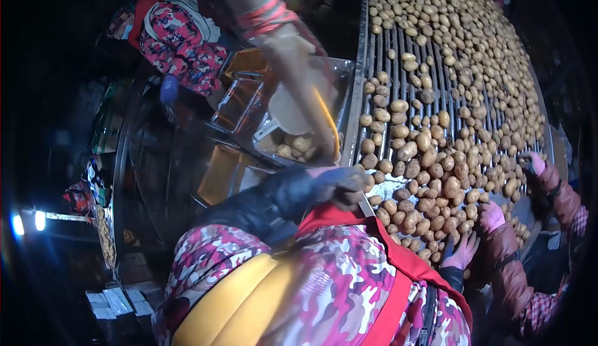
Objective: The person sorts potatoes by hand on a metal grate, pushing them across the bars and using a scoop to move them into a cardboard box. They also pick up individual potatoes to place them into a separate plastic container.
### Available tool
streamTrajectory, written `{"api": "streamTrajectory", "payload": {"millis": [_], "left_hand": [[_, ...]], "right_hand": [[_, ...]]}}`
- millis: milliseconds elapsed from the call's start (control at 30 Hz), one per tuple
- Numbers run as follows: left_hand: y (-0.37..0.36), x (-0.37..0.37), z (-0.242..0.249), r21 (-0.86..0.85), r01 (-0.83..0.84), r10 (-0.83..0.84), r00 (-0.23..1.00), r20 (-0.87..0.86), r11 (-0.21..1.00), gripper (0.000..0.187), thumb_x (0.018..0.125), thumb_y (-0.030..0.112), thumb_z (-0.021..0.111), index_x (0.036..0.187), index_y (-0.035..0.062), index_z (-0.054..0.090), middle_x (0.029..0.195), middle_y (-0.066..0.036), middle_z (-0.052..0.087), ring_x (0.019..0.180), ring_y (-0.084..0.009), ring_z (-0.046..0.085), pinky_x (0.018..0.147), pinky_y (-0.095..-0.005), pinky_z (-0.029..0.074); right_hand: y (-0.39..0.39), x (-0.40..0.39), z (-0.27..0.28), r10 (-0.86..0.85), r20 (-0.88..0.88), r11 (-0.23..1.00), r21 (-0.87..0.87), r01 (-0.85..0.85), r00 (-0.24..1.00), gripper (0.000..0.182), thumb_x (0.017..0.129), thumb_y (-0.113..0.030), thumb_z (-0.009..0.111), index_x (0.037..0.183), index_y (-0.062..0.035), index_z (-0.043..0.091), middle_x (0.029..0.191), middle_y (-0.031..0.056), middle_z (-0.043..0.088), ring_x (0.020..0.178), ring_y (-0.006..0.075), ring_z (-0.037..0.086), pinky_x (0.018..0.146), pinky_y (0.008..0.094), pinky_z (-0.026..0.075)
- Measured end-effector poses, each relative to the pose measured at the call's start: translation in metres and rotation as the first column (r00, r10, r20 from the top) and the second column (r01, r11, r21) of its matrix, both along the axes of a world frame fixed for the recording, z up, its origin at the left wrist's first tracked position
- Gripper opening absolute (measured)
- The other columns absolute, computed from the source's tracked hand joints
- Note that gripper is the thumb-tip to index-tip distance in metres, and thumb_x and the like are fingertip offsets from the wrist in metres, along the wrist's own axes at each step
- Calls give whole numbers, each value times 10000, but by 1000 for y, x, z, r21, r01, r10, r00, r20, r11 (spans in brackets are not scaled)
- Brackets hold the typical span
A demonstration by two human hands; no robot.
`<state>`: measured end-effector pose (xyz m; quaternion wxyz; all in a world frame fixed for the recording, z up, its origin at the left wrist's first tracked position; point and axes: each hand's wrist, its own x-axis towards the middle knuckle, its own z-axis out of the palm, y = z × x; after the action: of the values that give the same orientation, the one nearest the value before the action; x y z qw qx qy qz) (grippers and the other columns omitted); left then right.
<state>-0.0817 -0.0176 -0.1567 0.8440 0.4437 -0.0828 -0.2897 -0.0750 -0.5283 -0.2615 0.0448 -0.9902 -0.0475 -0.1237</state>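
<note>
**Potatoes crowd the sorting worktop, hands apart at its near end**

Potatoes (436, 159) lie in a dense layer over the barred sorting worktop (374, 53). They run from its far end down to the near end and thin out along the left edge, where bare bars show between them. The left hand (336, 184), in a dark glove with a pink cuff, rests at the near left edge with its fingers curled against the potatoes; whether it grips one cannot be told. The right hand (464, 249), in a pink glove, lies well apart from it at the near right corner, with fingers spread flat over the potatoes and closed on nothing.

A red apron strap (398, 259) crosses a pink camouflage jacket (324, 277) in the foreground. Two more pink-gloved co-worker hands (492, 216) work the right edge. A blurred co-worker arm (280, 40) with a striped cuff reaches in from the far side, over a metal chute (293, 146) that holds a few potatoes just beside the left edge.
</note>
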Motion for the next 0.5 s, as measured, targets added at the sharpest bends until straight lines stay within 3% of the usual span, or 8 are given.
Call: {"api": "streamTrajectory", "payload": {"millis": [67,133,200,267,367,433,500], "left_hand": [[48,-20,-11,182,-57,29,988,150,982,494,970,222,621,1425,95,477,1184,-97,655,1079,-163,629,751,-250,503],[113,-10,19,279,-291,258,955,148,915,481,975,229,617,1421,100,491,1224,-105,645,1119,-180,619,790,-277,505],[185,6,52,296,-582,574,810,123,757,468,981,235,614,1418,104,506,1264,-113,635,1159,-196,610,830,-305,506],[240,11,74,259,-780,778,614,132,571,457,986,242,610,1414,109,520,1304,-122,626,1200,-213,600,870,-332,507],[273,8,78,178,-845,829,531,176,504,440,995,252,605,1408,115,542,1364,-134,611,1260,-238,586,929,-373,510],[258,9,71,264,-838,836,526,157,478,430,1000,259,601,1405,120,557,1404,-142,601,1300,-255,576,969,-401,511],[227,11,68,545,-756,874,479,84,361,399,1003,231,637,1365,71,588,1194,-114,674,1049,-233,666,871,-386,566]], "right_hand": [[0,0,2,-39,-66,999,2,39,997,585,1006,-433,601,1441,-48,539,1554,219,449,1442,473,361,1198,546,315],[2,0,2,-32,-19,999,43,33,999,581,992,-433,623,1435,-66,546,1537,217,466,1399,480,404,1166,553,350],[9,-5,6,-34,15,997,68,33,999,579,978,-433,646,1430,-84,554,1521,216,483,1356,488,446,1134,559,386],[10,-4,8,-84,-75,992,86,90,994,583,976,-435,648,1444,-103,546,1519,211,485,1342,492,452,1128,558,388],[6,-4,-1,-98,-60,993,53,102,993,593,975,-438,644,1463,-119,532,1526,202,478,1331,496,456,1124,558,389],[7,-9,-3,-87,-32,995,45,89,996,602,977,-439,636,1477,-124,520,1537,195,470,1329,500,456,1129,560,383],[11,-9,3,-69,-11,994,87,69,998,607,974,-441,639,1476,-121,521,1533,194,474,1329,500,455,1132,561,380]]}}
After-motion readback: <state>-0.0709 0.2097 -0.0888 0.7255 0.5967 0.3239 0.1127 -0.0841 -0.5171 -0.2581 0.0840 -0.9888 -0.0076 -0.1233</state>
